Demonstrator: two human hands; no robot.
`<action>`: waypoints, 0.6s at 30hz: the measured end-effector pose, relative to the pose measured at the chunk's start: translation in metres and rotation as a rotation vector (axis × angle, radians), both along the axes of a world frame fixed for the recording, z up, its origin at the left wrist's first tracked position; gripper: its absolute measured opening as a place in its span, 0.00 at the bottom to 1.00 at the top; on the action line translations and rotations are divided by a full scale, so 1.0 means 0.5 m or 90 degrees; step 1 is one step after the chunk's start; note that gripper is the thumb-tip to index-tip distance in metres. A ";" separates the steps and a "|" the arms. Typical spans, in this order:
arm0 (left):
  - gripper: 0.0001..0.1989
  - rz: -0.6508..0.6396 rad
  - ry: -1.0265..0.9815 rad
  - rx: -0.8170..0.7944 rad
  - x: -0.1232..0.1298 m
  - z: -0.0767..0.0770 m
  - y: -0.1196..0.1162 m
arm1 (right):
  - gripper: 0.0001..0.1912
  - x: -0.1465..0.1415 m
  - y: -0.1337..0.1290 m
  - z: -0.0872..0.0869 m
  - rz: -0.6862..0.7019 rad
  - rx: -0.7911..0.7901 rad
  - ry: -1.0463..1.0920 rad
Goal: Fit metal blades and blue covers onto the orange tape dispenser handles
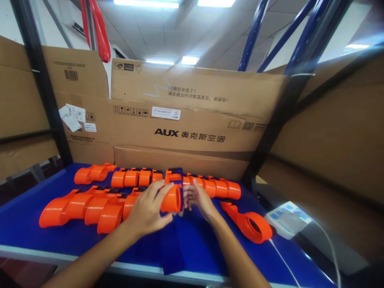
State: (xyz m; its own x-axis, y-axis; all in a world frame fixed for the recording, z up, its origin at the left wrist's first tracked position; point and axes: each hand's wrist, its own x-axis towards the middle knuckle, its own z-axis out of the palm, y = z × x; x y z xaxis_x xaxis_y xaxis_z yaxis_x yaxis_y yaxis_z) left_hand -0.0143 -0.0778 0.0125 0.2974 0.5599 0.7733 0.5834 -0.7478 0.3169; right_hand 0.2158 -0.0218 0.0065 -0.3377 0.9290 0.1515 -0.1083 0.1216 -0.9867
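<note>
My left hand (151, 208) is closed around an orange rolled band (171, 199), its round open end facing right. Just to the right, my right hand (198, 200) has loosely curled fingers, apart from the thumb, close to the band's open end. Between the two hands stands the edge of a dark blue translucent strip (181, 176); whether the right fingertips touch it I cannot tell. A dark blue strip (172, 248) also hangs over the table's front edge below the hands. Several similar orange bands (109, 219) lie in a row left of my left hand.
Behind the hands runs another row of orange bands (220, 188). One looped orange band (252, 226) lies at right, beside a white device (288, 219) with a cable. Cardboard panels (186, 120) and dark posts (270, 116) bound the blue tabletop (141, 252).
</note>
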 end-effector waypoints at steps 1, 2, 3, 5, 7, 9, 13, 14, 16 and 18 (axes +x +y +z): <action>0.43 0.029 0.033 0.010 -0.032 0.022 0.005 | 0.36 0.003 -0.001 0.005 0.014 -0.011 0.006; 0.42 0.059 0.064 0.024 -0.070 0.046 0.014 | 0.36 0.005 -0.002 0.010 0.012 -0.012 0.015; 0.41 0.090 0.090 0.034 -0.111 0.072 0.026 | 0.36 0.006 -0.003 0.013 0.011 -0.009 0.022; 0.39 0.162 0.153 0.035 -0.200 0.121 0.055 | 0.36 0.005 -0.006 0.017 0.012 -0.002 0.023; 0.37 0.250 0.241 0.014 -0.284 0.158 0.087 | 0.36 0.001 -0.009 0.019 0.014 0.003 0.022; 0.36 0.344 0.318 -0.022 -0.355 0.174 0.114 | 0.36 -0.004 -0.012 0.020 0.013 0.008 0.024; 0.34 0.401 0.390 -0.058 -0.438 0.144 0.149 | 0.37 -0.007 -0.017 0.026 -0.010 0.027 0.025; 0.33 0.383 0.398 -0.056 -0.448 0.130 0.155 | 0.36 -0.006 -0.018 0.028 -0.030 0.036 0.031; 0.31 0.355 0.406 -0.061 -0.459 0.102 0.165 | 0.36 0.002 -0.018 0.034 -0.085 0.057 0.055; 0.31 0.333 0.411 -0.070 -0.463 0.079 0.176 | 0.35 0.012 -0.017 0.039 -0.140 0.074 0.093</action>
State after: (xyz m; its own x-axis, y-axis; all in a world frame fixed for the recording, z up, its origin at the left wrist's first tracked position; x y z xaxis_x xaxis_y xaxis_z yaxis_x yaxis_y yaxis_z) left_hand -0.2461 0.0099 0.0522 0.3438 0.8107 0.4739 0.9385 -0.3144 -0.1429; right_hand 0.2220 -0.0304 0.0262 -0.0962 0.9511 0.2935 -0.2067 0.2693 -0.9406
